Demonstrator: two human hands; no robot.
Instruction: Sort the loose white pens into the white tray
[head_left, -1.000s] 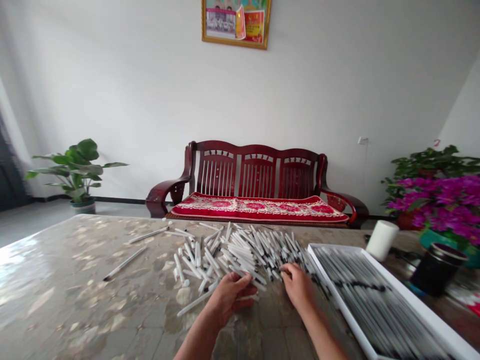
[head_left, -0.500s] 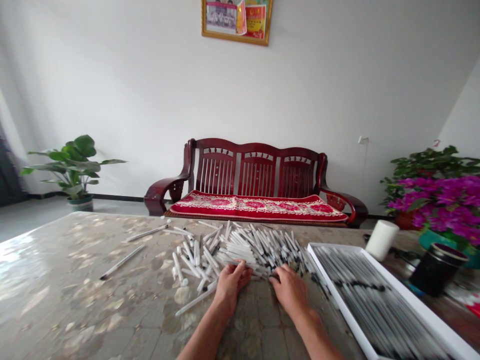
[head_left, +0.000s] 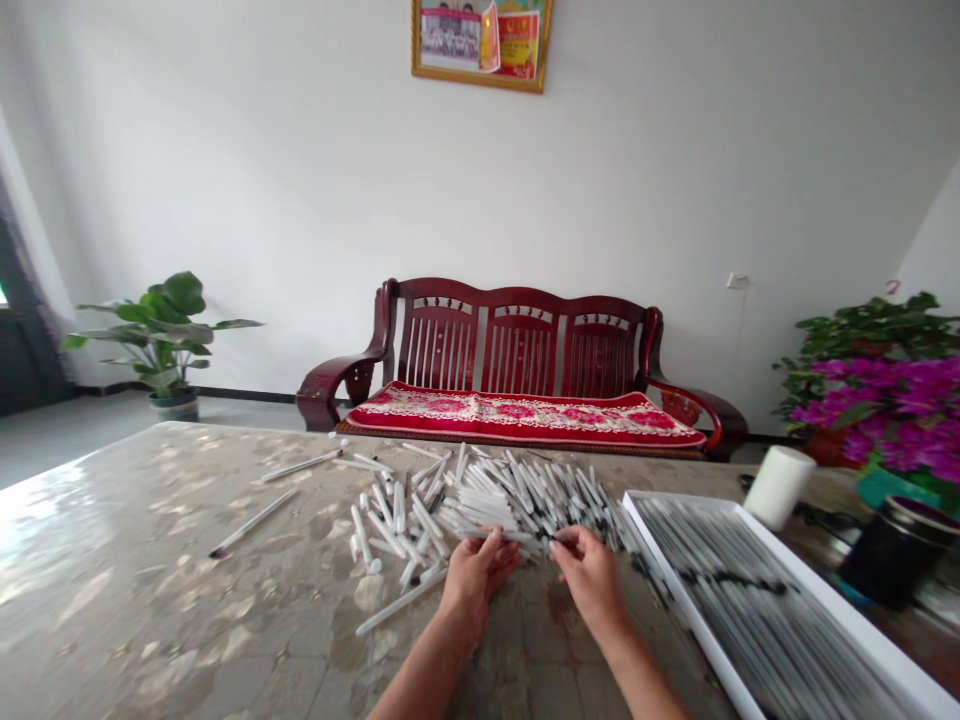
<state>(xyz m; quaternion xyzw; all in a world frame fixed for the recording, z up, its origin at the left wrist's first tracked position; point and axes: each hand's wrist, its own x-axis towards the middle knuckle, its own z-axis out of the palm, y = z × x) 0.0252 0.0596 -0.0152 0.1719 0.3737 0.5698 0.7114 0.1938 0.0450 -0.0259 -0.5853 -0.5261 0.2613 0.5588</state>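
Observation:
At the front edge of a pile of pen parts [head_left: 480, 500], my left hand [head_left: 474, 575] is closed on a whitish pen [head_left: 510, 536] that points to the right. Just right of it, my right hand [head_left: 591, 575] is closed in a pinch beside the pen's dark end. What lies between its fingertips is too small to make out. The pile holds short white caps on the left and pale barrels with black ends on the right. One long pen [head_left: 399, 606] lies by my left wrist.
A white tray [head_left: 694, 625] full of pens in rows stands at the right. Behind it are a white roll [head_left: 780, 487], a black cup [head_left: 896, 555] and purple flowers [head_left: 892, 405]. Two loose pens lie at the left; a wooden sofa [head_left: 517, 340] stands beyond the table.
My hands have risen slightly from the pile's edge, and the pen in my left hand now shows more plainly. The whole view has shifted a little, with things sitting further right.

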